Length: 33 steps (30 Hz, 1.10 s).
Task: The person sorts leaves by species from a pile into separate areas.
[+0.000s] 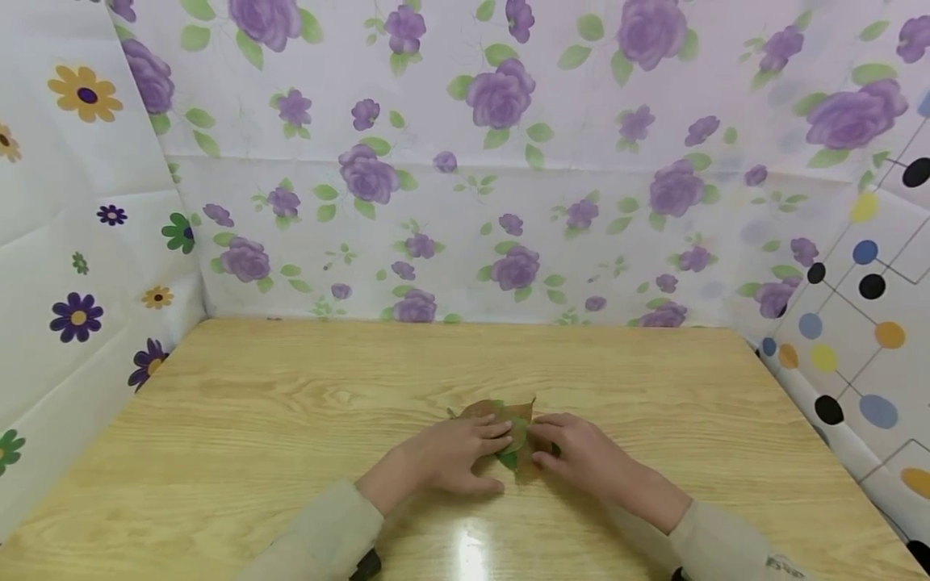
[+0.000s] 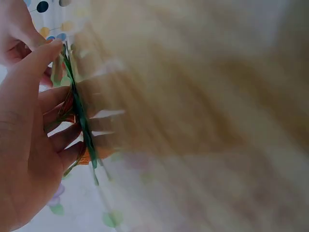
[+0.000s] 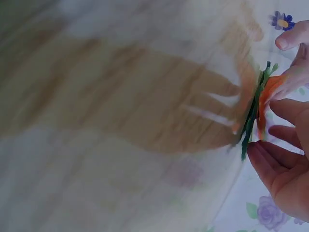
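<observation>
A small overlapping pile of leaves lies on the wooden table, with a green leaf (image 1: 517,435) among brown ones. One brown leaf (image 1: 521,411) points up toward the far side. My left hand (image 1: 454,456) rests on the pile from the left, fingers extended over it and thumb apart. At the pile's right edge, my right hand (image 1: 581,452) touches the leaves with thumb and fingertips, a gap between them. In the right wrist view the leaves appear edge-on, an orange-brown leaf (image 3: 263,104) beside dark green ones (image 3: 251,116). The left fingers hide part of the pile.
The light wood table (image 1: 291,387) reflects the hands and a bright glare near its front. A sheet with purple roses (image 1: 501,97) hangs behind it. Patterned sheets stand at both sides, with flowers (image 1: 76,317) on the left and coloured dots (image 1: 879,411) on the right.
</observation>
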Each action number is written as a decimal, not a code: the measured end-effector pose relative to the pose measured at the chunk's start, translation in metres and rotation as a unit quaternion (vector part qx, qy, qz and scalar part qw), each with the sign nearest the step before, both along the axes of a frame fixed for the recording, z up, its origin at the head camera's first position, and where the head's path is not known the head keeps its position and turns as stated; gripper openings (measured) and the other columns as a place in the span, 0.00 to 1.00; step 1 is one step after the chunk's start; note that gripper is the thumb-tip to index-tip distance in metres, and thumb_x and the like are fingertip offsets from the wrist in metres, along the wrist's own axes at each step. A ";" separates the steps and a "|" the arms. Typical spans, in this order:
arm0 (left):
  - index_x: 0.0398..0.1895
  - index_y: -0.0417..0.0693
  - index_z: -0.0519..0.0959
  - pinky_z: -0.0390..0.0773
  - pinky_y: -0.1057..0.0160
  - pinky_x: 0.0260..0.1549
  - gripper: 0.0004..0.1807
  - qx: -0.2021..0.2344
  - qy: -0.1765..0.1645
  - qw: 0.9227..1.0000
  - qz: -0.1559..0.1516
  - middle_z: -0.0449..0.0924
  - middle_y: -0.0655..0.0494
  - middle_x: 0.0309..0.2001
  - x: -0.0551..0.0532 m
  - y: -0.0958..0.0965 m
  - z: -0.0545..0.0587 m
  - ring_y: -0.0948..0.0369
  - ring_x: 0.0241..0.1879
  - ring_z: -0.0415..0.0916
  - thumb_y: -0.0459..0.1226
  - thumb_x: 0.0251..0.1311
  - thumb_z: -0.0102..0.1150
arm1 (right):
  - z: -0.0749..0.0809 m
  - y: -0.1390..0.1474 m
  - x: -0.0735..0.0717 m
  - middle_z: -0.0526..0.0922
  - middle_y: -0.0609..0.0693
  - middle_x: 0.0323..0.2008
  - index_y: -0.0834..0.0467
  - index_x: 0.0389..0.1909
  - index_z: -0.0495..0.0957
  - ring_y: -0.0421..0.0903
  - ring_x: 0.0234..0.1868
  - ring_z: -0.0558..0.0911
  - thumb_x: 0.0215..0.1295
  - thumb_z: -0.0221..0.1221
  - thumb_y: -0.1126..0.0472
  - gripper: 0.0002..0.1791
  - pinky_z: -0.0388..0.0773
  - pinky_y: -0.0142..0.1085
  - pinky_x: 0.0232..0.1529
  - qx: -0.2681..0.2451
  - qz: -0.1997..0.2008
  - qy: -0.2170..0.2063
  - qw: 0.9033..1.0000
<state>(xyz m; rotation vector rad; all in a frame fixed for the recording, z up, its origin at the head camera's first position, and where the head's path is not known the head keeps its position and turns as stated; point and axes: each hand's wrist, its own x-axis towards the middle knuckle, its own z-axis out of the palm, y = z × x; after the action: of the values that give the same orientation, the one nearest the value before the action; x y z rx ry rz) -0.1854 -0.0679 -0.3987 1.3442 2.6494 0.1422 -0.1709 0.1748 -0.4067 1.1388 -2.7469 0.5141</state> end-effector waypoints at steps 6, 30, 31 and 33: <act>0.71 0.46 0.63 0.59 0.52 0.66 0.38 0.008 -0.010 1.000 -0.018 0.53 0.54 0.73 0.002 -0.001 -0.006 0.50 0.72 0.49 0.60 0.67 0.46 | -0.001 -0.003 -0.002 0.82 0.61 0.48 0.70 0.50 0.78 0.56 0.48 0.81 0.57 0.68 0.67 0.20 0.80 0.43 0.45 -0.030 -0.021 -0.054 0.998; 0.72 0.47 0.61 0.59 0.51 0.65 0.39 -0.004 -0.019 1.000 -0.005 0.51 0.55 0.74 0.003 -0.002 -0.005 0.51 0.72 0.48 0.61 0.66 0.47 | -0.005 0.004 -0.014 0.82 0.50 0.35 0.63 0.39 0.82 0.44 0.36 0.80 0.59 0.65 0.69 0.08 0.80 0.34 0.33 -0.229 -0.152 -0.236 0.932; 0.72 0.47 0.61 0.59 0.50 0.65 0.39 -0.003 -0.020 1.000 -0.005 0.51 0.55 0.74 0.003 -0.001 -0.005 0.51 0.72 0.48 0.61 0.66 0.47 | -0.005 0.005 -0.015 0.82 0.49 0.35 0.62 0.39 0.82 0.44 0.36 0.80 0.60 0.64 0.69 0.06 0.79 0.34 0.33 -0.230 -0.148 -0.235 0.933; 0.72 0.47 0.61 0.58 0.51 0.66 0.39 -0.001 -0.019 1.000 -0.005 0.52 0.55 0.74 0.003 -0.001 -0.005 0.51 0.72 0.48 0.61 0.66 0.47 | -0.005 0.008 -0.017 0.82 0.49 0.35 0.61 0.38 0.82 0.45 0.36 0.80 0.63 0.62 0.68 0.04 0.79 0.34 0.32 -0.235 -0.140 -0.232 0.934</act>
<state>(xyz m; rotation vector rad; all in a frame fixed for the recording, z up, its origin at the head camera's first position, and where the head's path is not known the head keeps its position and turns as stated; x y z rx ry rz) -0.1826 -0.0690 -0.4039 1.3412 2.6106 0.1631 -0.1875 0.1827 -0.4114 0.5494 -2.8234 1.4531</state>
